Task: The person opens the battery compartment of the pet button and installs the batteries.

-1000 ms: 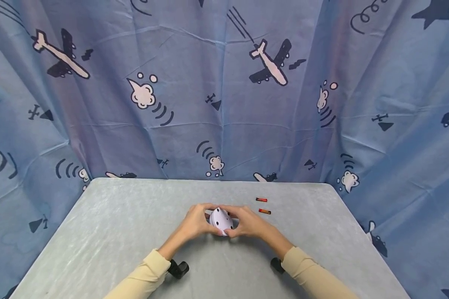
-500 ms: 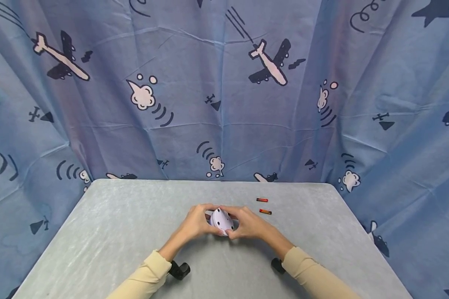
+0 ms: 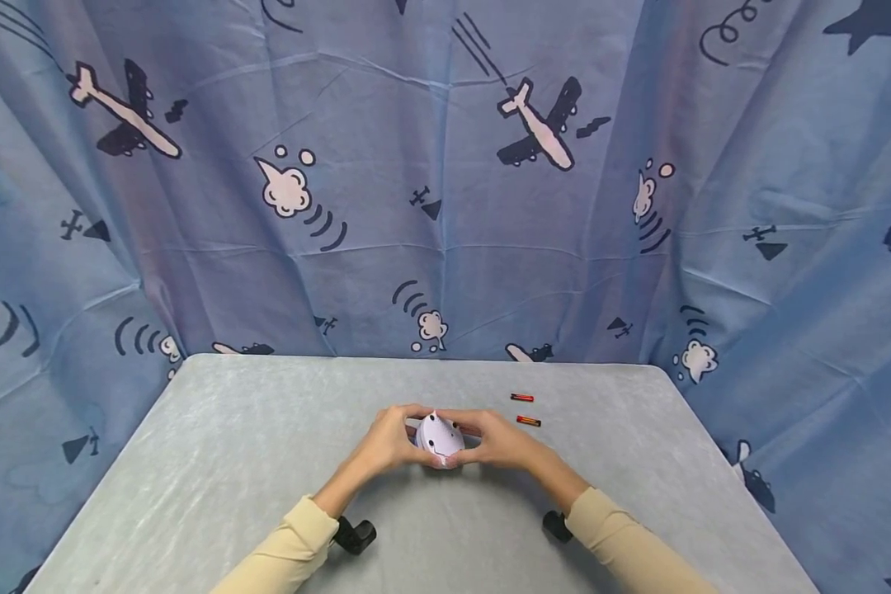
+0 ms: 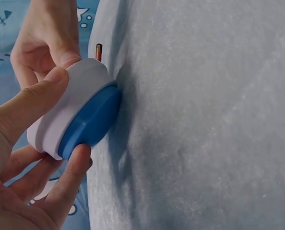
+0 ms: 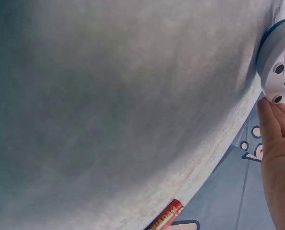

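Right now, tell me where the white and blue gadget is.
In the head view, the gadget is held between the left hand and the right hand, near the middle of the table, left of the nearer battery.

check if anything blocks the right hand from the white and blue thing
Nothing visible does: the right hand touches the white and blue thing directly. The far battery and near battery lie on the table off to the right, not between them.
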Tool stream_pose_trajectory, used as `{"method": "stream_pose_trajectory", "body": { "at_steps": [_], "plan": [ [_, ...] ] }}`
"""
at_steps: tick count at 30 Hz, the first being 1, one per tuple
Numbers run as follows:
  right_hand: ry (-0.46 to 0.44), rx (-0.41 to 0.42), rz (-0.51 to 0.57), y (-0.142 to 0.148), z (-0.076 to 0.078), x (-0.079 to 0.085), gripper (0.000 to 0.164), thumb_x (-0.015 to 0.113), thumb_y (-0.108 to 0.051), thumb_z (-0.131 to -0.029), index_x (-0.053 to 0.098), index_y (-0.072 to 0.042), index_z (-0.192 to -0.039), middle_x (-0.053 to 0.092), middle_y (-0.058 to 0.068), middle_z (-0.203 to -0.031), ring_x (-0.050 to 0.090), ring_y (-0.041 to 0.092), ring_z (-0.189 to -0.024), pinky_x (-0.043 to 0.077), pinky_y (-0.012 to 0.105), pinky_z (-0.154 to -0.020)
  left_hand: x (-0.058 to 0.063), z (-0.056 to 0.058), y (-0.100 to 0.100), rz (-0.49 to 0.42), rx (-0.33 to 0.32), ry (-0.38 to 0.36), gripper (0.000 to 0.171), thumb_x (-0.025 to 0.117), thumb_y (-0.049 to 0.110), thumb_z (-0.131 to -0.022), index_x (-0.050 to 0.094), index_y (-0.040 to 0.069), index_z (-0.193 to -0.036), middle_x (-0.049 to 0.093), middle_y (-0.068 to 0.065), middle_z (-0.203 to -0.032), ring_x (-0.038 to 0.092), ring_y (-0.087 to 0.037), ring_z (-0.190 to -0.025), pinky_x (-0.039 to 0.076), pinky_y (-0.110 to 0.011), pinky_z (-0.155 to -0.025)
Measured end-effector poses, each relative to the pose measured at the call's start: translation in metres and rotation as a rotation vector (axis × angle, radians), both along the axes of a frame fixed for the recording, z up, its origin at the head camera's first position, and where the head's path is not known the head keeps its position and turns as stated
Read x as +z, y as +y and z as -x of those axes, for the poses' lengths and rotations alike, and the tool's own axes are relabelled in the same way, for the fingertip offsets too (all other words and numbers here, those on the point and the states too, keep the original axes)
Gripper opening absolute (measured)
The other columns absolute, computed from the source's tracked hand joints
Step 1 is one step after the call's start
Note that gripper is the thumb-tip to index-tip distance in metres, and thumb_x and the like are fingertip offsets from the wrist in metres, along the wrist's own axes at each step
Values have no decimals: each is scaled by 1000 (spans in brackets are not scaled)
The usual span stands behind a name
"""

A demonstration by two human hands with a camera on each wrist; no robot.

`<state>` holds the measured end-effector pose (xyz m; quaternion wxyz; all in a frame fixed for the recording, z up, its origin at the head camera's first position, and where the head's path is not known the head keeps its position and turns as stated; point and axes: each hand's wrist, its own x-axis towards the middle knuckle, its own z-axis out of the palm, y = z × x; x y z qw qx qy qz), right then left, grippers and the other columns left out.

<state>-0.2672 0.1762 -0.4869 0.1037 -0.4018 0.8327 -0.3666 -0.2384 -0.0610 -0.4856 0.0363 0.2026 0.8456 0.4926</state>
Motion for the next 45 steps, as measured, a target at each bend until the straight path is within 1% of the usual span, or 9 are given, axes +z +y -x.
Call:
{"method": "stream_pose_trajectory", "body": {
  "at_steps": [4,9,16,19,23,26,28,34,45],
  "plan": [
    [-26,-27,33,2,0,0,71,88,-23,-81,58,-4,-143,58,11,-141,57,27,-125,48,38,-99,2,-1,1,-1,-6,1,72,99,17,-65,67,0,-128,68,-14,-121,71,-27,-96,56,-32,-73],
    [6,-9,26,3,-2,-1,57,85,-20,-86,62,-3,-136,61,12,-137,58,28,-125,49,41,-98,0,-1,-1,-8,-3,-4,73,98,14,-65,65,-2,-128,68,-15,-122,71,-27,-96,56,-31,-74],
    [149,-18,-6,5,-8,-1,35,76,-19,-92,71,-10,-125,60,12,-138,57,30,-126,49,49,-98,0,-3,-1,-13,-4,-11,73,97,15,-68,64,-2,-130,67,-16,-124,71,-27,-98,56,-31,-74],
    [188,-34,-11,6,-10,0,27,75,-20,-92,75,-14,-118,63,7,-130,58,26,-120,48,51,-97,0,-3,-1,-11,-3,-13,74,97,16,-69,63,-3,-131,66,-17,-125,71,-27,-98,56,-31,-74],
    [159,-52,8,7,-10,0,19,76,-18,-92,78,-17,-111,64,3,-106,59,20,-94,51,39,-80,-2,-2,-2,-11,-8,-13,74,97,16,-69,62,-3,-132,66,-17,-125,70,-28,-99,56,-32,-74],
    [137,-53,38,7,-10,-1,14,76,-15,-91,78,-17,-105,60,3,-91,53,17,-77,46,30,-65,-3,-2,-2,-13,-10,-14,75,97,16,-69,62,-3,-132,66,-17,-124,70,-28,-99,56,-32,-75],
    [135,-48,60,7,-9,-1,11,76,-13,-91,78,-17,-102,57,2,-85,50,13,-72,42,25,-61,-4,-2,-2,-11,-9,-11,75,97,16,-69,62,-2,-132,66,-17,-124,71,-27,-99,56,-32,-75],
    [139,-51,111,6,-7,-2,9,76,-8,-90,77,-14,-96,52,-8,-77,47,7,-68,39,23,-58,-6,-1,-2,-9,-6,-1,74,97,16,-68,62,-2,-132,66,-16,-123,71,-26,-97,56,-31,-75],
    [117,-115,157,5,-7,5,7,77,-4,-89,76,-11,-91,52,-6,-75,48,10,-68,39,24,-58,-6,-1,-2,-25,-15,7,74,97,14,-68,62,-3,-131,67,-15,-122,71,-27,-96,56,-31,-74]
  ]
}}
